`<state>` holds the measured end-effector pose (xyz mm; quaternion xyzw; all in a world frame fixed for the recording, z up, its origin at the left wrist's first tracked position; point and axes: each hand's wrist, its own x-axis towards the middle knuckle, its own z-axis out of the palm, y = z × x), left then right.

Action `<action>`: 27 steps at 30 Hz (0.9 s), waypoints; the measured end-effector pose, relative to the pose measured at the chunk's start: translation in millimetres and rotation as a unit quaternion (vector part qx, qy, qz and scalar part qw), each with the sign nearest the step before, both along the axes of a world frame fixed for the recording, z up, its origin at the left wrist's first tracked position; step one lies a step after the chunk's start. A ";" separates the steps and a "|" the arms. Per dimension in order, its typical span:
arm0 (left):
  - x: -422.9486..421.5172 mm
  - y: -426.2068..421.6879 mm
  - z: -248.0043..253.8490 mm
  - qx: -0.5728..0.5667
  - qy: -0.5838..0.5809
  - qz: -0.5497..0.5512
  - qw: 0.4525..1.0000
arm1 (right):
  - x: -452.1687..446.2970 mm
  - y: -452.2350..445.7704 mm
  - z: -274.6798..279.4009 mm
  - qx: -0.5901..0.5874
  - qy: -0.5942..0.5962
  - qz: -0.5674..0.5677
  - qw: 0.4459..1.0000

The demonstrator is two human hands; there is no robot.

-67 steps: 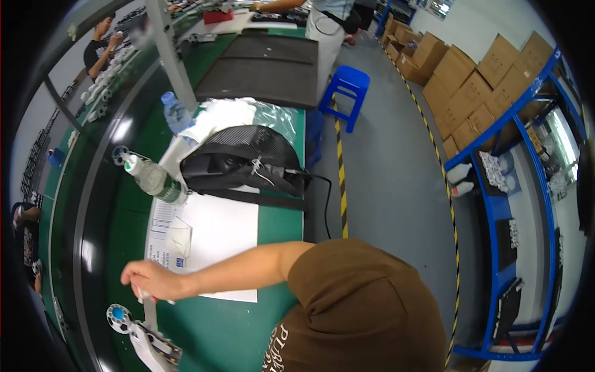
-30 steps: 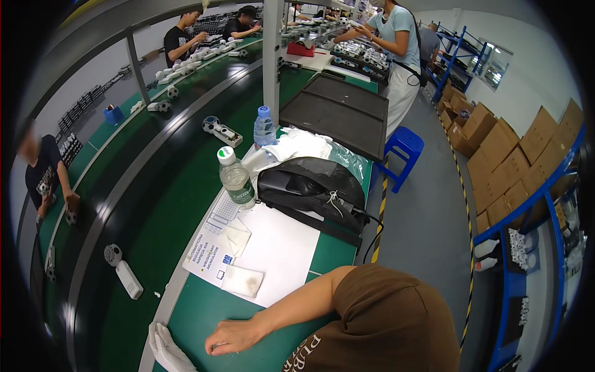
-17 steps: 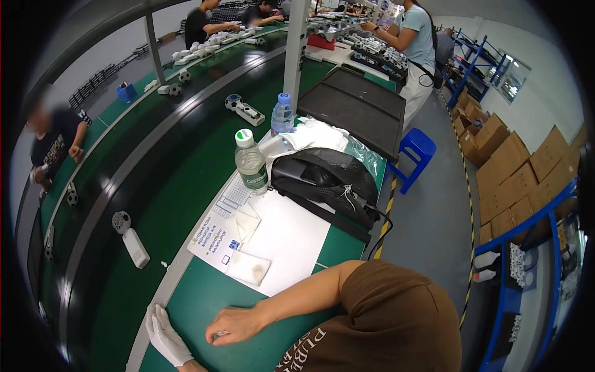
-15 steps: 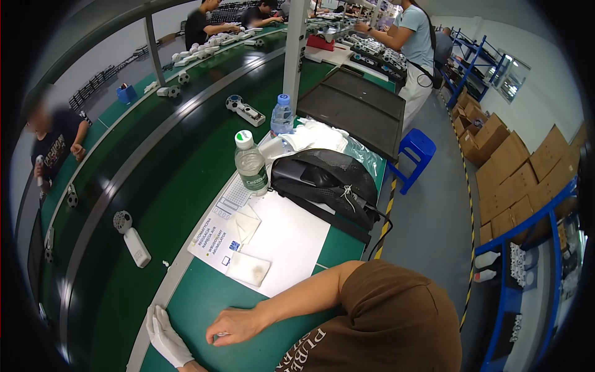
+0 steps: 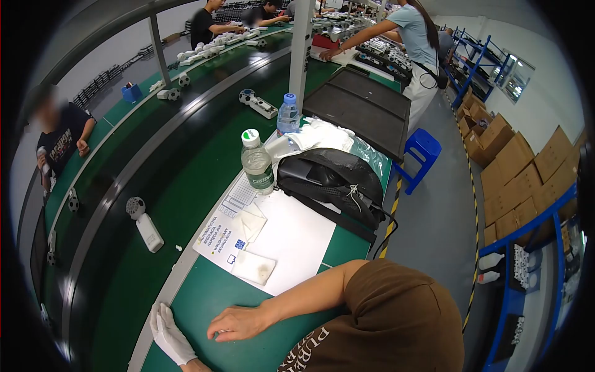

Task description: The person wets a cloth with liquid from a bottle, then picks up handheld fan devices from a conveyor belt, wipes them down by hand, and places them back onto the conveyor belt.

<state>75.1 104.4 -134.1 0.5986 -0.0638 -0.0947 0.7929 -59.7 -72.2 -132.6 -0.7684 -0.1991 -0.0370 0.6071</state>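
Note gloved left hand (image 5: 168, 335) on edge of green bench (image 5: 214, 286), with straight fingers together, gripping nothing visible; bare right hand (image 5: 238, 323) loosely curled (can't tell if pinching anything). Find stained white pad (image 5: 254, 268) on printed sheet (image 5: 300, 239). Looks idle; best relax wrists, handle pad by clean corners.

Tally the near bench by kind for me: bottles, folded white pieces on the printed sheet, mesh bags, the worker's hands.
Bottles: 2
Folded white pieces: 2
Mesh bag: 1
Hands: 2 (gloved left hand, bare right hand)
Total: 7
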 end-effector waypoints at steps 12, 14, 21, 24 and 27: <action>1.1 0.0 -2.4 0.008 -0.027 -0.006 1.000 | 2.6 0.2 -6.8 -0.016 0.016 -0.004 1.000; -2.5 -8.8 7.6 0.158 -0.085 0.016 0.984 | 2.7 -2.8 -3.5 -0.050 -0.012 0.009 0.999; -6.9 -10.8 39.3 0.115 0.028 0.052 0.992 | 9.3 -1.8 6.5 -0.044 0.059 0.001 0.997; -3.0 -6.4 26.3 -0.033 0.101 0.035 0.994 | 9.4 -1.3 18.5 -0.047 0.081 0.011 0.996; -3.2 -5.5 21.9 -0.054 0.121 0.038 0.990 | 6.8 0.9 13.3 -0.055 0.059 0.000 0.997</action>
